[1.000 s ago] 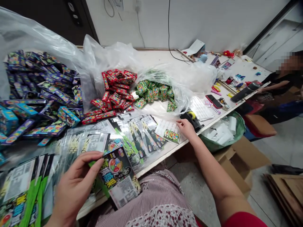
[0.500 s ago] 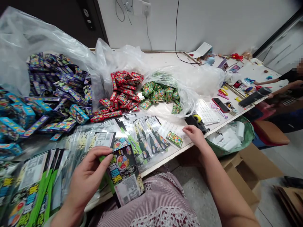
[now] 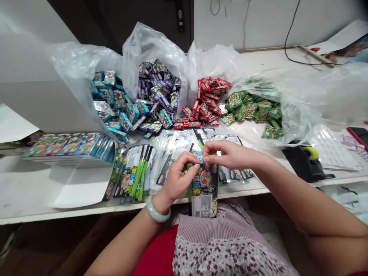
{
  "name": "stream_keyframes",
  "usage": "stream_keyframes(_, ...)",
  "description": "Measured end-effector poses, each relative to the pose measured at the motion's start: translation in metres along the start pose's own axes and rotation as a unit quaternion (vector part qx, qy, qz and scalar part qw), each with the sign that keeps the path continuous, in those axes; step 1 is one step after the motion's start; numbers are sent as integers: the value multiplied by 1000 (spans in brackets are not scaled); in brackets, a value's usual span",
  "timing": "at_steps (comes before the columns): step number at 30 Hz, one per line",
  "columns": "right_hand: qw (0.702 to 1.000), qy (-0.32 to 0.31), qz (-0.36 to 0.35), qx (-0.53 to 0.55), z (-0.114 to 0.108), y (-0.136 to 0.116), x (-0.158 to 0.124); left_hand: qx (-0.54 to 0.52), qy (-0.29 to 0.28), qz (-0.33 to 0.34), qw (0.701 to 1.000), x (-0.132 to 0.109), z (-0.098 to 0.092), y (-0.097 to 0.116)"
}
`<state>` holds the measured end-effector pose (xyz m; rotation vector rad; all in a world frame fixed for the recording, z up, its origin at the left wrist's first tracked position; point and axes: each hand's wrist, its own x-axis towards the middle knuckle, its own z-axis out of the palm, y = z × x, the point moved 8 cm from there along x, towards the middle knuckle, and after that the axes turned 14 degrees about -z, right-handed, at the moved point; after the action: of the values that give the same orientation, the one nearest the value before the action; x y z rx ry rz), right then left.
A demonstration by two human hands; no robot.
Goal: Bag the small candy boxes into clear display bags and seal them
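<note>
Green-edged printed packet (image 3: pixel 203 189) is hanging upright over the front edge of the bench (image 3: pixel 57 195) at 12 o'clock, its lower end lying against the person's striped, floral-print garment (image 3: pixel 207 257). Left hand (image 3: pixel 178 176), wearing a pale green bangle (image 3: pixel 157 211), and right hand (image 3: pixel 230 155) are both closing their grip on the packet's top edge, pinching it from either side. This two-handed pinch appears to be steadying that narrow edge for close work; exactly what the fingertips are working on is hidden. At 11 o'clock, a stack of green-striped packets (image 3: pixel 133 172) is lying within easy reach, beside a fan of clear sleeves (image 3: pixel 175 147) at 12 o'clock. Farther out, plastic bags are holding blue boxes (image 3: pixel 107 99), purple boxes (image 3: pixel 158 86), red packets (image 3: pixel 205 101) and green packets (image 3: pixel 250 109) from 11 to 1 o'clock, apparently separated by colour. A black tape dispenser (image 3: pixel 306 159) is sitting at 2 o'clock.
</note>
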<state>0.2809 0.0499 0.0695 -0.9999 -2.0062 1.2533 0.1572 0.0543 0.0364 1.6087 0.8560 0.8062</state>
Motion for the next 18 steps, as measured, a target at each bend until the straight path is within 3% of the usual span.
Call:
stream_keyframes(9,999,-24,30,3,6,16,12,-31,2,2,1000,1,-4,-8)
stream_keyframes(15,999,-10,41,-23,8,21,13,-6,70,14,997,-1,-4,-5)
stream_keyframes(18,998,10,65,25,9,32,12,-5,72,28,997,-3,-4,-2)
